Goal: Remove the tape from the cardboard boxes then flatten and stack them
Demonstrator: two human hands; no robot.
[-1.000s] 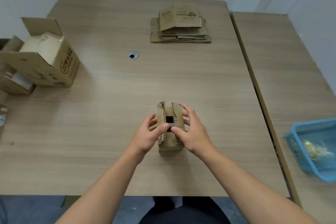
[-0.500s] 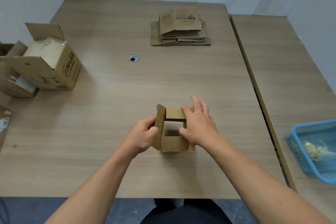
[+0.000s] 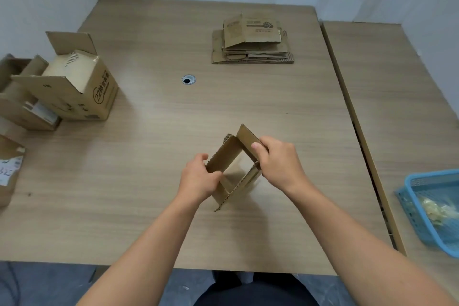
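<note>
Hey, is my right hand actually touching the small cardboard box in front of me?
Touching. The head view shows the right hand gripping the small cardboard box, thumb pressed on its far-right wall.

- Small box (image 3: 233, 171): opened at both ends, skewed into a diamond-shaped sleeve, held near centre.
- Flattened boxes (image 3: 252, 45): stacked at far side.
- Open-flapped boxes (image 3: 74, 87): grouped at left.
</note>
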